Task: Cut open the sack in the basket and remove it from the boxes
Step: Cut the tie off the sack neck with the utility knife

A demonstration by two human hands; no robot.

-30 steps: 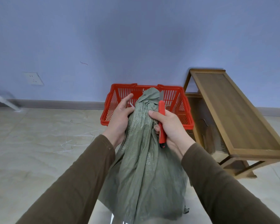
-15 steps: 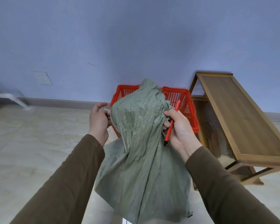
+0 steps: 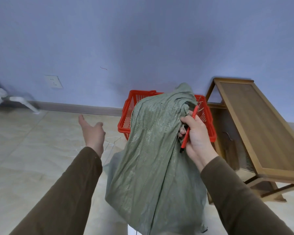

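Head view shows no words to read. Right hand (image 3: 196, 134) grips the green sack (image 3: 153, 150) and red cutter (image 3: 188, 129); left hand (image 3: 92, 131) fingers spread. Sack hides the red basket (image 3: 127, 112) inside.

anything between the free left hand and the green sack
Nothing visible. The left hand hangs open over bare floor, apart from the sack, which the right hand holds up together with a red cutter.
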